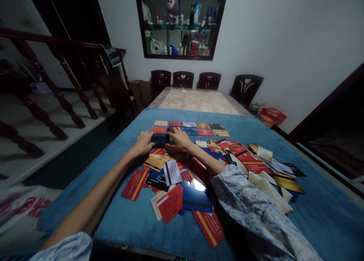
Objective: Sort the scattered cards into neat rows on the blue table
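On cloth (127, 224), hands (144, 142) (179, 139) half-curled, touching — dark card (160, 138)

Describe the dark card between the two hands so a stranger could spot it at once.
On the big blue cloth, find two neat rows of cards beyond the scattered cards. Just nearer than those rows, at their left, is the dark card, between left hand and right hand. Dark, with a hand at each end, it differs from the red card directly beyond it.
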`<state>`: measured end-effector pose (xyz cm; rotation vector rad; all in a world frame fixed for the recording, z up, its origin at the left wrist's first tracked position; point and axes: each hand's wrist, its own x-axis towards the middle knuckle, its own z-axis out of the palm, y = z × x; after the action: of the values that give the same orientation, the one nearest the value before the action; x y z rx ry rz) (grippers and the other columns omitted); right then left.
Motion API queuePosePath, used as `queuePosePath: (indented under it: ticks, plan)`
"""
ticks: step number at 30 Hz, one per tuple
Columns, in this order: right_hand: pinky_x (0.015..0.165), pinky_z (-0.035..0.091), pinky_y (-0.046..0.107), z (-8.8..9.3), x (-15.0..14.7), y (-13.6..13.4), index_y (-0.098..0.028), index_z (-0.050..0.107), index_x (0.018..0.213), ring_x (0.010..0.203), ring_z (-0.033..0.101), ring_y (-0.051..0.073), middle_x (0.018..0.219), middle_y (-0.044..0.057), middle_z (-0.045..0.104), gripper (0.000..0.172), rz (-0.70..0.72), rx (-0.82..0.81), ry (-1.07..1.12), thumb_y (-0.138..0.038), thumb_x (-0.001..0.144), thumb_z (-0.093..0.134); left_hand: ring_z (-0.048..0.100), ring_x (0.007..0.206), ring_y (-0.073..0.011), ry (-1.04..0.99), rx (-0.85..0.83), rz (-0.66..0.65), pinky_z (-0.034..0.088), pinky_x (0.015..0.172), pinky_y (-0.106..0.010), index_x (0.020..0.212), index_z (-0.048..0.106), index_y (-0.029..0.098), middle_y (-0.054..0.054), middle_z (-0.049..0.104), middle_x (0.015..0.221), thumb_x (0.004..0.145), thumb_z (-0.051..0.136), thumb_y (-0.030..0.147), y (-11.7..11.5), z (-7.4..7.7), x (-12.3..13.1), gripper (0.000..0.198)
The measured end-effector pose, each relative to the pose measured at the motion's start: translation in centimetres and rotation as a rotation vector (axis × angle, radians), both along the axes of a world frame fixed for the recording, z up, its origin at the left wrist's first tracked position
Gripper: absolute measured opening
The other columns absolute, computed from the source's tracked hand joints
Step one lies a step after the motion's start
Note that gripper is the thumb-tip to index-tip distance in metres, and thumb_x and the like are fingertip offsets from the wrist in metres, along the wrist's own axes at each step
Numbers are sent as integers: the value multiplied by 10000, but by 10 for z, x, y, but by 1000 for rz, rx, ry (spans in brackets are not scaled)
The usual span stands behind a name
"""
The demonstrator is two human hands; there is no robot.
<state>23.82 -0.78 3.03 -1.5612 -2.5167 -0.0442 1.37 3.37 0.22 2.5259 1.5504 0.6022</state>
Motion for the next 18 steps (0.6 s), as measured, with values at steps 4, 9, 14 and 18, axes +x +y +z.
queuePosePath:
  ticks: [4,9,14,18]
  plan:
    - [912,483,433,-7,-13,12,-198,604,1308,1204,465,305,1299,154,551,504,-9,-18,-10,-496,903,615,581,1064,-314,45,-13,27,484,948,-441,1251,653,196,-110,684,1046,743,629,193,12,-4,-10,509]
    - [919,494,416,-18,-23,24,-189,623,1274,1197,482,301,1284,156,561,492,-29,-49,19,-497,891,628,586,1086,-340,45,-26,43,492,943,-480,1190,680,192,-131,687,1062,724,640,192,26,-12,-16,468]
    - [941,500,419,-18,-29,31,-189,622,1293,1217,488,310,1293,162,567,496,-43,-67,25,-477,889,634,591,1098,-354,84,-56,65,504,930,-507,1143,697,209,-134,689,1064,727,630,200,34,-15,-19,422]
    - [947,499,422,-15,-33,36,-183,630,1278,1210,496,311,1290,170,579,472,-59,-95,11,-470,904,611,585,1114,-368,126,-79,71,504,932,-531,1184,687,212,-143,684,1063,747,618,212,37,-11,-19,442]
